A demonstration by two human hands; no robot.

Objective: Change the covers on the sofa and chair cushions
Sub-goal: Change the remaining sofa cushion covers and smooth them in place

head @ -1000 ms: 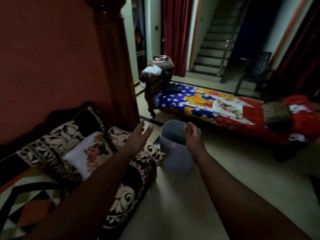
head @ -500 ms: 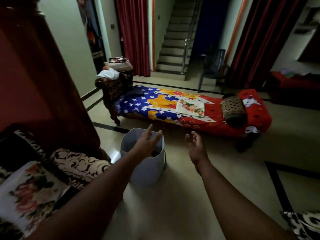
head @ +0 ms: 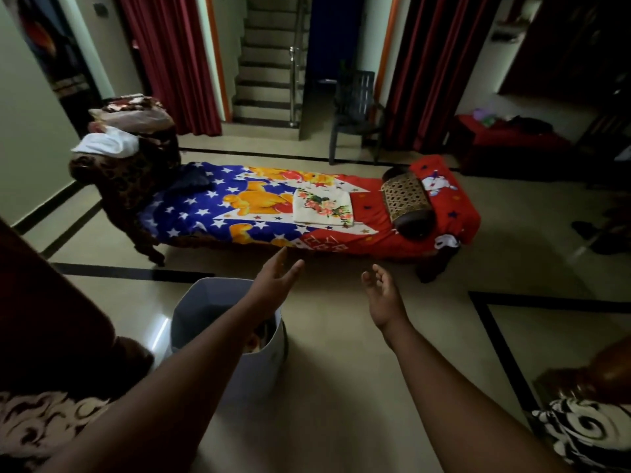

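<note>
From the head view, both arms are reaching forward over the floor. The left hand [head: 276,280] is hanging just past the far rim of the grey bin [head: 218,302], its grip spread and holding nothing; the right hand [head: 384,295] is floating beside it, fingers loosely spread, also carrying nothing. The bin is sitting on the floor beside the patterned sofa cushion [head: 44,428], probably to collect covers. A folded floral cover [head: 322,208] is lying on the daybed [head: 239,213] ahead, likely a fresh one waiting. Open tiled floor [head: 341,387] is lying between hands and daybed, giving free walking room; another patterned cushion [head: 587,435] is edging in at the lower right.
</note>
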